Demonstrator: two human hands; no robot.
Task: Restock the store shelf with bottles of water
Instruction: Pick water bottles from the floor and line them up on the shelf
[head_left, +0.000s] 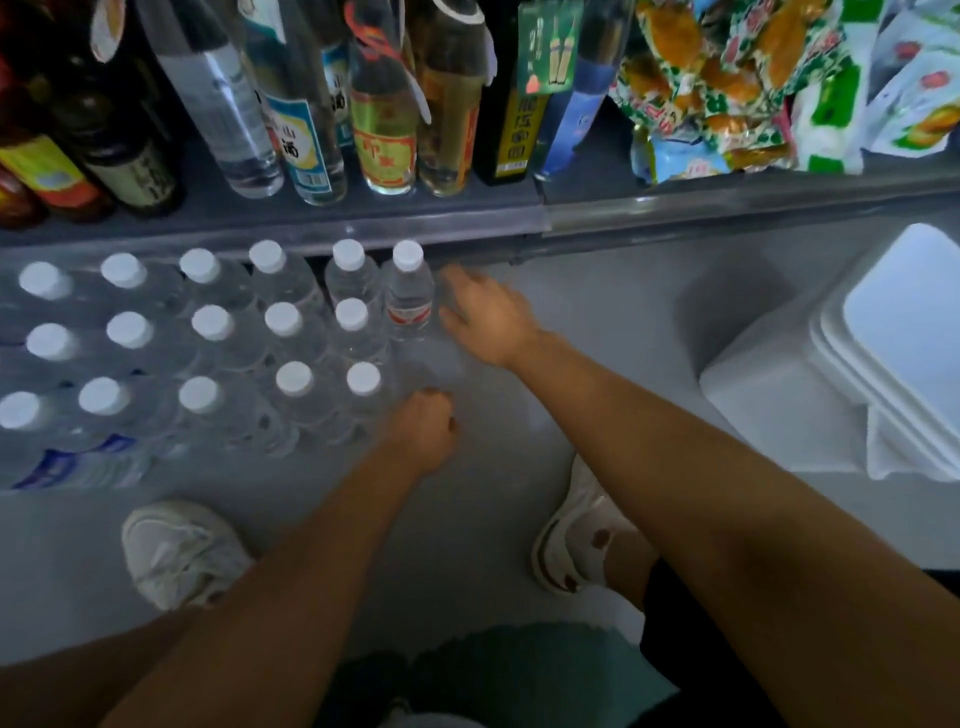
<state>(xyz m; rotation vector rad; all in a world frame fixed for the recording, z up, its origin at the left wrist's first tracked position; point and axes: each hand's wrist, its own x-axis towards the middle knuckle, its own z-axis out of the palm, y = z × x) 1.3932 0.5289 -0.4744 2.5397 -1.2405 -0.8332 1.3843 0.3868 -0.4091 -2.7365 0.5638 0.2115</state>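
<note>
A: Where are we with the water? We see the bottles standing in rows on the floor under the shelf, white caps up; the bottle with the red label stands at the right end of the back row.

B: Our right hand is just beside that bottle, fingers spread and loose, holding nothing; whether it touches the plastic we cannot tell, the hand is blurred.

A: And the left hand?

B: Curled into a fist low by the front row's right corner; it seems to hold nothing, though clear wrap there would be hard to see.

A: So which step is this?

B: We judge that we are placing bottles one by one at the right edge of the block; the spot in front of the labelled bottle is bare.

A: What does the next move call for?

B: Probably another bottle; none shows loose in view, so we must fetch one, then set it upright in that gap, close to its neighbours without knocking them; the white boxes to the right stay out of our way.
</note>
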